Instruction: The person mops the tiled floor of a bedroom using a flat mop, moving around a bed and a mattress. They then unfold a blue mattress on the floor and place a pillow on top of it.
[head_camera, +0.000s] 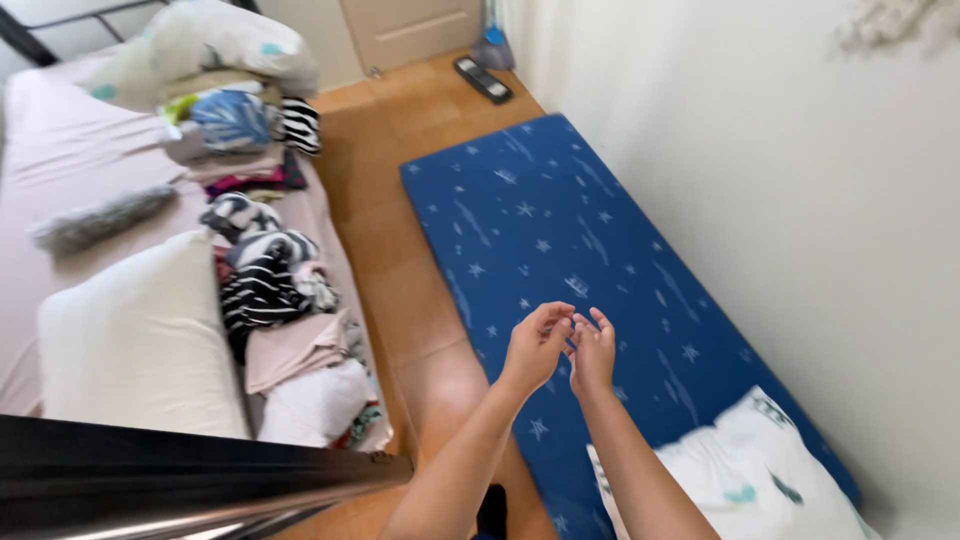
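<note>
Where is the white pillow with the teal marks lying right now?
In the head view, the white pillow lies at the near end of the blue star-print mattress, lower right, just beyond the right hand.

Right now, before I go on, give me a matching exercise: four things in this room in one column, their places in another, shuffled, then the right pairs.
1. blue star-patterned mattress
2. heap of striped and coloured clothes
3. flat black scale
4. both hands

A. on the bed's right edge
B. on the wooden floor by the door
C. empty, raised above the mattress
D. on the floor along the white wall

Pairs: 1-D, 2-A, 3-B, 4-C
</note>
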